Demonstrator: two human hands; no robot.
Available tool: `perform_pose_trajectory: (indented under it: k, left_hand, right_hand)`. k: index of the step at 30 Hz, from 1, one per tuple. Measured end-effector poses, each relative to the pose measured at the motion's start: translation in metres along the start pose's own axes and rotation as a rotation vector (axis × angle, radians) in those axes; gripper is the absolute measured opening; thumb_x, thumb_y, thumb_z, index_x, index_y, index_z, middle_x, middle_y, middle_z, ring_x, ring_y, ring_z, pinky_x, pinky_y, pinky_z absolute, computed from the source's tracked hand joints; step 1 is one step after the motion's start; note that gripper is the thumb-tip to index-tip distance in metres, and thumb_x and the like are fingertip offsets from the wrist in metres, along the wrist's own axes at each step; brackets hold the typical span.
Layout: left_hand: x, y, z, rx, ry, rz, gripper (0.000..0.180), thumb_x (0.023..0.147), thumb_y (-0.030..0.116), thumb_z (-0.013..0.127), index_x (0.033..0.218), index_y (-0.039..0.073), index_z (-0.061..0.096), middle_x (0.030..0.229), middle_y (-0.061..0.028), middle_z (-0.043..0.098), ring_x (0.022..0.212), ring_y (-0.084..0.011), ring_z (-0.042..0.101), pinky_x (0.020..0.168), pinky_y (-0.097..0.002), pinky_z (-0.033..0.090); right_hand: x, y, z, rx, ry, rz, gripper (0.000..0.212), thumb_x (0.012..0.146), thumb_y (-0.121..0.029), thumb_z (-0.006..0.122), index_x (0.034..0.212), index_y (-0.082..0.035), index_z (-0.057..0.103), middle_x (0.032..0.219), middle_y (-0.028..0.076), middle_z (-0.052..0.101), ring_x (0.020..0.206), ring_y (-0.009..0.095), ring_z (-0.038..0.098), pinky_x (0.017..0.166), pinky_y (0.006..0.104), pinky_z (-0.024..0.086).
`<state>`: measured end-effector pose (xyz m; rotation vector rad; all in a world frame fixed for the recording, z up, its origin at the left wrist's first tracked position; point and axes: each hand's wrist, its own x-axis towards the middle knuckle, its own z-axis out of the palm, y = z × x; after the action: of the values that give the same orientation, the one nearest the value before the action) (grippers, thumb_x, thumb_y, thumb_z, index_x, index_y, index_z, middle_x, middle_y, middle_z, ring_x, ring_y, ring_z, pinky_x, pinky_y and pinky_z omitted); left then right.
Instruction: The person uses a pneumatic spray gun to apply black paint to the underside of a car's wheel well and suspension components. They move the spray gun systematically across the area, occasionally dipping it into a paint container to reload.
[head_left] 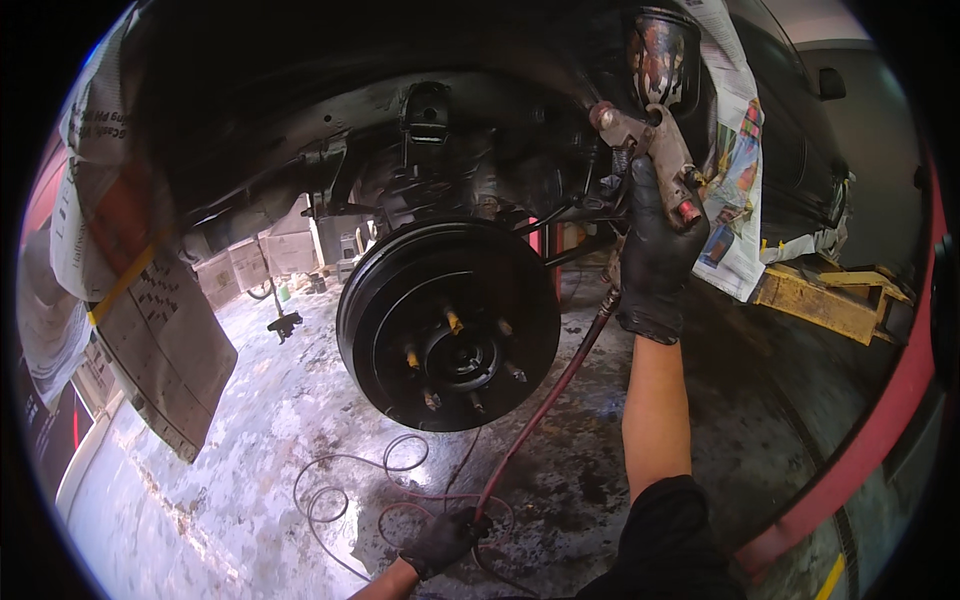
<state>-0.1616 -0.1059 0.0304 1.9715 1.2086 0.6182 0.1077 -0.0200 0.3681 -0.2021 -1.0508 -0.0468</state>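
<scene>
In a black glove, my right hand (660, 262) is wrapped round the handle of a paint spray gun (672, 150), raised into the wheel arch. A paint-stained cup (661, 60) tops the gun, whose nozzle points left toward the dark underbody. From the handle's base a red air hose (545, 405) runs down to the lower middle. There my left hand (443, 543), also gloved in black, is closed around the hose. Between and above my hands sits a black brake drum (450, 325) with several studs, some with yellow on them.
Newspaper sheets mask the body at left (165, 330) and right (735, 200). A yellow metal stand (815, 300) is at right, near a curved red beam (850, 480). Loops of thin hose (325, 500) lie on the stained floor. Black suspension arms (580, 250) stick out behind the drum.
</scene>
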Motion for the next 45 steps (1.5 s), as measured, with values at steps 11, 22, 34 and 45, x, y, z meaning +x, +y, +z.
perform_pose_trajectory:
  k: [11,22,34,45]
  left_hand:
    - [-0.02,-0.025,-0.001,-0.026,0.08,-0.058,0.03,0.099,0.031,0.06,0.115,0.007,0.069,0.096,-0.0131,0.074,0.092,-0.0268,0.072,0.081,-0.0377,0.054]
    - [-0.033,-0.04,0.004,0.011,0.133,-0.029,0.029,0.099,0.03,0.06,0.115,0.007,0.069,0.094,-0.0172,0.073,0.09,-0.0338,0.072,0.078,-0.0412,0.054]
    - [-0.035,-0.041,0.003,-0.02,0.112,-0.06,0.029,0.101,0.027,0.057,0.117,0.007,0.067,0.1,-0.0161,0.073,0.096,-0.0313,0.072,0.082,-0.0398,0.054]
    - [-0.014,-0.025,0.01,-0.059,0.044,-0.027,0.032,0.101,0.031,0.058,0.12,0.007,0.067,0.102,-0.0129,0.074,0.096,-0.028,0.072,0.084,-0.0384,0.055]
  right_hand:
    - [-0.021,-0.022,0.044,0.01,-0.116,-0.005,0.026,0.094,-0.012,0.071,0.117,0.002,0.069,0.109,0.005,0.071,0.095,0.011,0.066,0.083,0.0279,0.052]
    - [-0.04,-0.034,0.069,0.169,-0.203,0.02,0.025,0.092,-0.014,0.074,0.111,0.001,0.069,0.101,0.006,0.072,0.088,0.012,0.067,0.078,0.0272,0.054]
    - [-0.029,-0.033,0.094,0.302,-0.213,-0.081,0.024,0.094,-0.017,0.071,0.111,0.001,0.068,0.097,0.005,0.073,0.084,0.01,0.067,0.074,0.0258,0.052]
    - [-0.006,-0.024,0.05,0.153,-0.141,-0.049,0.031,0.091,-0.016,0.075,0.115,0.002,0.067,0.11,0.007,0.07,0.097,0.012,0.066,0.084,0.0276,0.052]
